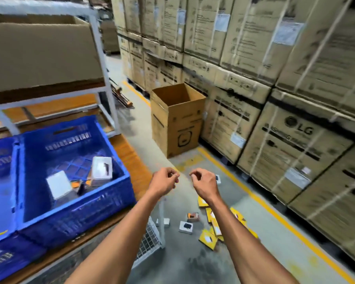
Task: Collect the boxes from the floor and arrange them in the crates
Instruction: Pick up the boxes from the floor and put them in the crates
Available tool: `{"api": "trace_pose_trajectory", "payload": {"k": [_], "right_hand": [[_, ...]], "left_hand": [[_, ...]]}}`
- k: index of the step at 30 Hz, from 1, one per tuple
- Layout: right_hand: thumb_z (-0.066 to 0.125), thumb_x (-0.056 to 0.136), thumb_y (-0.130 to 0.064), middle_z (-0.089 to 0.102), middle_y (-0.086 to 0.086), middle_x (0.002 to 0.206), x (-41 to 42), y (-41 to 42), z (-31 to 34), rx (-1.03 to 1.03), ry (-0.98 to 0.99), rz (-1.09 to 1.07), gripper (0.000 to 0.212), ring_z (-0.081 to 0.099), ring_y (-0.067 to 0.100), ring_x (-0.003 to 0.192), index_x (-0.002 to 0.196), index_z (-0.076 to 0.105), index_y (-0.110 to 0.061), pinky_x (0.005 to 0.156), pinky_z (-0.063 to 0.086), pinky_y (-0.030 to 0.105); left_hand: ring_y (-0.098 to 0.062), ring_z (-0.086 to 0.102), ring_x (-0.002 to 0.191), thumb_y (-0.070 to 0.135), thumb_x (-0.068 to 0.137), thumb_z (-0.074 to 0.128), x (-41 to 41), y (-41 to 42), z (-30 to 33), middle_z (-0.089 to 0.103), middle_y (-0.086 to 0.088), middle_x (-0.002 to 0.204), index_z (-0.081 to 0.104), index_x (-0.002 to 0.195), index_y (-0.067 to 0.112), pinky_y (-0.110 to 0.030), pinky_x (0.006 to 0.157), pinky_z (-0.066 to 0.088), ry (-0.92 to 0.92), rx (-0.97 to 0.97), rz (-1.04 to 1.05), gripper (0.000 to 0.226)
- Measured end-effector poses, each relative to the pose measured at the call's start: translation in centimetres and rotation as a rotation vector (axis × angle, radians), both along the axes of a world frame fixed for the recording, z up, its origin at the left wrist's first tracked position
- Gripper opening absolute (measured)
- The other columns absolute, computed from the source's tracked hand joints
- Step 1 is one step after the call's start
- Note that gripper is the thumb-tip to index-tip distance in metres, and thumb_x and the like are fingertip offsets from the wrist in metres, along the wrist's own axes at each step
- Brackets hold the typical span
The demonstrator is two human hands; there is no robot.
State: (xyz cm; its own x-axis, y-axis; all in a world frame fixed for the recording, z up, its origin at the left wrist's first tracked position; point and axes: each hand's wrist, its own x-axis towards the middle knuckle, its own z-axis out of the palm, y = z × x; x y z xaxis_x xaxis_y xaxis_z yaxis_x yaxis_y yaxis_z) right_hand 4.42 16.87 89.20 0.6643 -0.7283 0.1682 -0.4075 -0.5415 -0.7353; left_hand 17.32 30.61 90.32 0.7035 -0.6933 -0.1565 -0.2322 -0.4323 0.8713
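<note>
Left hand (166, 182) and right hand (203, 182): raised side by side above the floor, well apart from any box, fingers loosely curled toward the thumbs, nothing visibly held, though blur makes a small pinch hard to rule out. Blue crate (74, 203) on the wooden bench at left: holds two white boxes, one (58, 186) lying near the front wall, one (101, 170) upright against the right wall, with darker small items between, unclear in the blur. Floor stock, below and ahead of the hands: white box with dark print (186, 226), small white box (166, 221), orange-and-dark box (193, 216), scattered yellow flat packs (208, 238), one further white box (218, 179) just behind the right hand. Open cardboard carton (177, 119) standing against the strapped wall of large cartons (285, 124). Step in hand, judged: reach down for the next floor boxes. Advice: crouch close, take the nearest white boxes first, one per hand, gripped across the flat faces; stack the yellow packs square before lifting; set down flush beside the boxes already in the crate, not on top.
</note>
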Motion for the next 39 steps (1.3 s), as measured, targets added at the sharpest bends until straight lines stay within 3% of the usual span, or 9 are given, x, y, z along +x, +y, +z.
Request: {"api": "trace_pose_trajectory", "payload": {"k": [5,7,12,16,27,30,32,35,39], "right_hand": [[0.067,0.089,-0.014,0.078,-0.005,0.089,-7.0,-5.0,-2.6,0.069,0.077,-0.077,0.015,0.066,0.005,0.082,0.091,0.081,-0.020,0.076,0.040,0.012],[0.068,0.090,-0.014,0.079,-0.005,0.089,-9.6,-7.2,-3.5,0.094,0.090,-0.102,0.014,0.067,0.006,0.084,0.091,0.081,-0.020,0.078,0.041,0.015],[0.066,0.093,-0.016,0.078,-0.004,0.090,-14.1,-11.8,-5.5,0.132,0.142,-0.127,0.015,0.071,0.014,0.087,0.094,0.079,-0.022,0.084,0.055,0.027],[0.065,0.093,-0.015,0.077,-0.007,0.089,-17.5,-15.1,-8.3,0.174,0.187,-0.152,0.017,0.070,0.010,0.085,0.094,0.078,-0.025,0.082,0.056,0.025],[0.067,0.092,-0.015,0.076,-0.007,0.090,-16.4,-19.0,-11.8,0.285,0.210,-0.215,0.015,0.069,0.012,0.086,0.095,0.078,-0.024,0.080,0.052,0.023],[0.068,0.091,-0.015,0.074,-0.013,0.086,-15.6,-20.2,-13.1,0.282,0.217,-0.244,0.013,0.066,0.003,0.079,0.092,0.077,-0.025,0.091,0.048,0.026],[0.068,0.091,-0.013,0.073,-0.013,0.086,-15.2,-21.2,-14.2,0.289,0.234,-0.255,0.015,0.062,-0.007,0.074,0.095,0.078,-0.023,0.087,0.051,0.019],[0.068,0.091,-0.009,0.074,-0.008,0.090,-14.9,-22.6,-16.0,0.278,0.242,-0.266,0.016,0.062,0.000,0.075,0.097,0.079,-0.020,0.071,0.041,0.000],[0.067,0.090,-0.008,0.074,-0.008,0.089,-15.1,-24.4,-19.5,0.309,0.247,-0.287,0.018,0.066,0.007,0.080,0.095,0.078,-0.022,0.075,0.048,0.015]], "left_hand": [[-0.016,0.065,0.055,0.038,0.083,0.061,-3.2,-4.7,-5.2,0.075,0.001,0.069,0.068,0.079,0.023,-0.045,0.070,0.061,0.055,0.084,-0.049,0.017],[-0.013,0.065,0.054,0.036,0.082,0.058,-4.8,-6.6,-6.4,0.075,0.005,0.068,0.069,0.082,0.023,-0.045,0.072,0.062,0.067,0.107,-0.057,0.017],[-0.011,0.068,0.057,0.020,0.098,0.061,-8.9,-9.7,-4.7,0.078,0.002,0.078,0.071,0.091,0.022,-0.025,0.058,0.056,0.014,0.178,-0.059,0.013],[-0.011,0.070,0.059,0.018,0.096,0.059,-12.0,-12.8,-6.1,0.079,0.002,0.080,0.071,0.093,0.021,-0.024,0.063,0.056,0.005,0.260,-0.119,0.013],[-0.019,0.076,0.076,0.022,0.095,0.059,-9.7,-20.3,-10.1,0.079,0.001,0.088,0.068,0.090,0.026,-0.034,0.075,0.062,-0.024,0.328,-0.219,0.012],[-0.004,0.072,0.067,0.020,0.097,0.056,-9.0,-22.7,-11.5,0.078,0.003,0.088,0.068,0.096,0.026,-0.027,0.068,0.057,-0.045,0.331,-0.250,0.013],[0.001,0.068,0.061,0.018,0.097,0.055,-8.6,-24.3,-13.1,0.078,0.002,0.086,0.068,0.099,0.025,-0.027,0.065,0.056,-0.038,0.338,-0.254,0.015],[-0.021,0.074,0.082,0.024,0.091,0.054,-8.1,-26.1,-15.9,0.078,0.000,0.088,0.069,0.102,0.026,-0.038,0.078,0.061,-0.030,0.365,-0.270,0.019],[-0.031,0.073,0.074,0.025,0.089,0.052,-8.0,-28.4,-19.9,0.075,-0.004,0.085,0.069,0.104,0.027,-0.045,0.063,0.065,0.009,0.407,-0.305,0.023]]}}
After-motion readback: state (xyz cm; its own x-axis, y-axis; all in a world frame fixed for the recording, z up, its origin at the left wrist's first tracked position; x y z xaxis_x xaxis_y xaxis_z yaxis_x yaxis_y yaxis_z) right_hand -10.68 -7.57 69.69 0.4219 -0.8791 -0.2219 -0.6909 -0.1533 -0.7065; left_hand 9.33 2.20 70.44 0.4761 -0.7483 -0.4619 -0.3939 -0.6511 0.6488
